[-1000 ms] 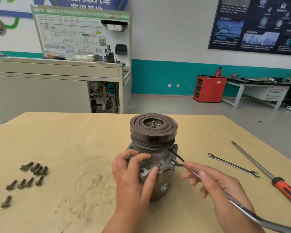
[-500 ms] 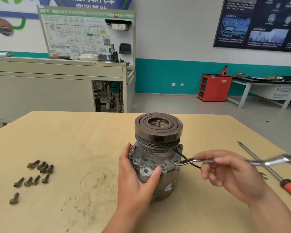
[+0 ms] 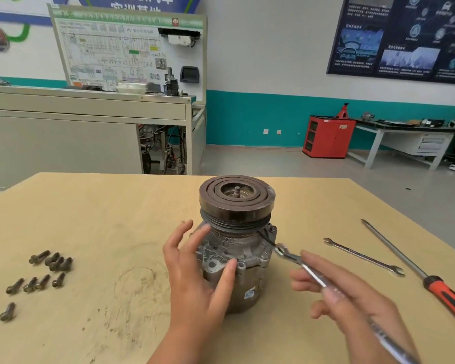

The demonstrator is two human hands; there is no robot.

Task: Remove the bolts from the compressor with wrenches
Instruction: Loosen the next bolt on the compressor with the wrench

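The grey compressor (image 3: 237,248) stands upright on the wooden table (image 3: 116,206), its dark pulley on top. My left hand (image 3: 195,279) is at its left front side, thumb touching the flange and fingers spread and straight beside the body. My right hand (image 3: 347,303) pinches a silver wrench (image 3: 297,261) along its shaft. The wrench's open head sits just off the compressor's right flange, close to a bolt (image 3: 263,256) there. The handle runs down to the lower right past my wrist.
Several removed bolts (image 3: 50,262) lie loose on the table at the left. A second, thin wrench (image 3: 363,256) and a long screwdriver with a red handle (image 3: 444,292) lie on the right. Cabinets and benches stand beyond the table.
The wrench handle has swung from pointing right back toward me, and its head has come slightly off the flange. My left hand has loosened from gripping the body, fingers now spread.
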